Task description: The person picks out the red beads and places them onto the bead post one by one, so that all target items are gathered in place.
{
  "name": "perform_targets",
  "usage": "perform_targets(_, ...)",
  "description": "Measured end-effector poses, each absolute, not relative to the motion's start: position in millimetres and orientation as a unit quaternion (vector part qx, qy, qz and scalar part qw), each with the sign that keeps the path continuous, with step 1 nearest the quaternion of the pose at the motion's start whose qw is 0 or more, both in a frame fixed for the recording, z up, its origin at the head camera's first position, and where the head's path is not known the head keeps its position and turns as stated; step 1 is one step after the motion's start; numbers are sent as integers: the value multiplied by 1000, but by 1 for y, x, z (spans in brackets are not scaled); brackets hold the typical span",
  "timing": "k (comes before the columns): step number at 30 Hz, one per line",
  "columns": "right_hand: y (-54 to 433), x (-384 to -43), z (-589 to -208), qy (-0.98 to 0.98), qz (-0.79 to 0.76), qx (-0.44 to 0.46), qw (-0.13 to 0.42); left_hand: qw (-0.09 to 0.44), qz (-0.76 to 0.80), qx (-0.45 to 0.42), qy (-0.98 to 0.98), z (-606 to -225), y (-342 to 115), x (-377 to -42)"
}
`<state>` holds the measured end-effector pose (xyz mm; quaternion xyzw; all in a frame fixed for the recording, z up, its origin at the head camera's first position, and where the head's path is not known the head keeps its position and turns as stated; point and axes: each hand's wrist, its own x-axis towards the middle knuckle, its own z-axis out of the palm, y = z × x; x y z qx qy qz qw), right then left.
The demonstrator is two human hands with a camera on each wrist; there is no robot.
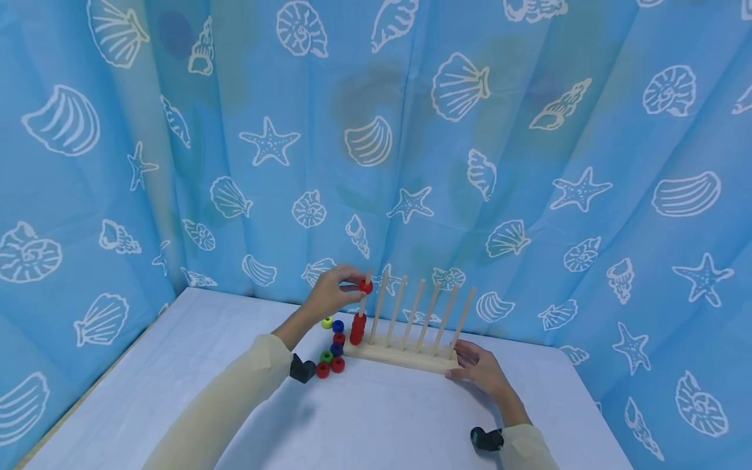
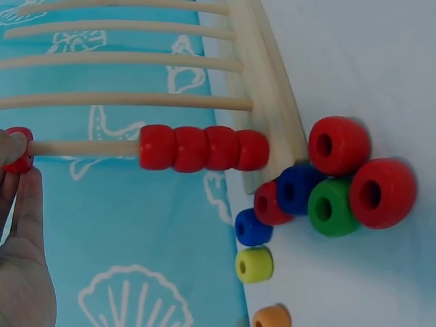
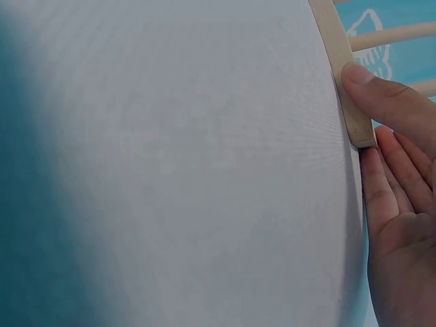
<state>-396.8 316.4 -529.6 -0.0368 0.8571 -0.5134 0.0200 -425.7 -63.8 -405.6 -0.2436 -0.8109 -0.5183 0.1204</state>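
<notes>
My left hand (image 1: 328, 294) pinches a red bead (image 1: 365, 286) between thumb and fingers, near the top of the leftmost wooden peg (image 2: 85, 148). The peg passes through the bead. Lower on that peg, several red beads (image 2: 204, 148) are stacked down to the wooden base (image 1: 405, 358). At the base's right end, my right hand (image 1: 484, 372) holds it, thumb on top and fingers around the end, as the right wrist view shows. The other pegs (image 1: 416, 313) stand bare in a row.
Loose beads lie on the white table (image 1: 388, 418) left of the base: red (image 2: 383, 193), green (image 2: 334, 208), blue (image 2: 300, 189), yellow (image 2: 254, 265) and orange (image 2: 272, 317). A blue shell-patterned curtain (image 1: 329, 163) hangs behind the table.
</notes>
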Motion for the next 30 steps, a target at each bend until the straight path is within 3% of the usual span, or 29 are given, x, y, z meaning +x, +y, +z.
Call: perform_targets(30, 317, -395, -530, 859, -509, -46, 18, 85, -520, -201, -825, -452, -64, -424)
